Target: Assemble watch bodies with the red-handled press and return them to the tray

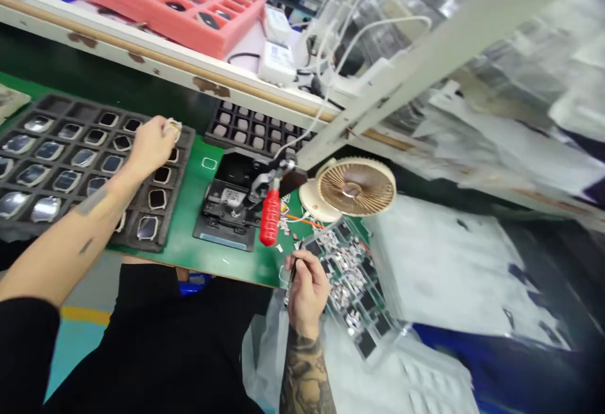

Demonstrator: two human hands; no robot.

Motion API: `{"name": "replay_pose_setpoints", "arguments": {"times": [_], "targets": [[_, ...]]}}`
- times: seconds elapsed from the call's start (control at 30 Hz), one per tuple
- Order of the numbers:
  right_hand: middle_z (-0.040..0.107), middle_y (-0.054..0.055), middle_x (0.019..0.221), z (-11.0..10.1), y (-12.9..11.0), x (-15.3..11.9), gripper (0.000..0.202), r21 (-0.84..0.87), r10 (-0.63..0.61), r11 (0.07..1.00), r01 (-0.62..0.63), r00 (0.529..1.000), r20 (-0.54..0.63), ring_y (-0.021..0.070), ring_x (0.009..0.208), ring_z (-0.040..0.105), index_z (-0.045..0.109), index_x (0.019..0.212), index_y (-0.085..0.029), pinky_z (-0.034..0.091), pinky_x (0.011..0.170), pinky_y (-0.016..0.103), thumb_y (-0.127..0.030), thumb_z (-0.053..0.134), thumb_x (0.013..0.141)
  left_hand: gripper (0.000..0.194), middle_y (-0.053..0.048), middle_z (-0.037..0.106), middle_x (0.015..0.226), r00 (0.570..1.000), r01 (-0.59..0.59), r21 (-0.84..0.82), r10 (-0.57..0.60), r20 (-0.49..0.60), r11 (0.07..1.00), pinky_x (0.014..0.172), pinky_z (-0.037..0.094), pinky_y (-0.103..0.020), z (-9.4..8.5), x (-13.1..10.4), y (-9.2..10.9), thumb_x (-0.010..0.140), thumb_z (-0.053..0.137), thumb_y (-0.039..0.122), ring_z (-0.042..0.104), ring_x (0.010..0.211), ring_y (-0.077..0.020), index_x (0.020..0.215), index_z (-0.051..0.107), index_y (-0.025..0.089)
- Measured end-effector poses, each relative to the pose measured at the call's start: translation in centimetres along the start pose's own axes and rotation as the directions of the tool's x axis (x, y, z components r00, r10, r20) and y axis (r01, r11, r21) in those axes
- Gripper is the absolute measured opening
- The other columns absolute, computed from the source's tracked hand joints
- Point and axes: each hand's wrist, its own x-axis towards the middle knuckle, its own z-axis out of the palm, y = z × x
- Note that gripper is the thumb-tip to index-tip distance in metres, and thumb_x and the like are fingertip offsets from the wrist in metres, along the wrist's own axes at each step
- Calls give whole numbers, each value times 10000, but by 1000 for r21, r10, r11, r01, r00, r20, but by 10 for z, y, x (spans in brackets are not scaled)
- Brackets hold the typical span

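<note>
Left hand (152, 144) fingers pinch a small framed part (174, 128) over the grey tray's (171, 204) right side, right hand (309, 288) fingers a thin dark tool (292, 274); edge-only grip could slip, scratching faces below.

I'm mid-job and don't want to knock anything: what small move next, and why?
I'd probably raise the left hand slightly before moving sideways: it pinches a small piece near the dark tray's corner, with framed parts in nearby compartments, and hides what lies beneath.
</note>
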Motion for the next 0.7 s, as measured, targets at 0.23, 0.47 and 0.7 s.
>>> {"name": "replay_pose_setpoints", "arguments": {"times": [0.23,0.47,0.7], "targets": [[591,2,851,25,-25,-22,238,315,15,949,-17,1000,8,175,771,618,757,1256,-258,534,741,353,-381,690,1064,399,-21,831,1000,975,107,-699,64,214,707,683,678,-488,16,-189,-13,1012,739,482,797,748,-283,1407,721,433],[754,78,1065,55,-45,-19,236,135,-146,981,140,989,36,201,873,729,837,1252,-276,618,760,380,-266,709,1055,391,-45,830,1034,812,387,-717,155,563,579,685,672,-402,97,-225,-9,987,805,472,822,810,-260,1348,738,338],[840,81,1133,73,-54,-29,339,120,-262,960,253,963,63,247,994,809,828,1263,-290,699,887,453,-100,734,998,378,-71,845,1027,841,372,-730,124,526,574,728,733,-366,81,-232,4,1001,816,431,851,839,-254,1306,748,220]]}}
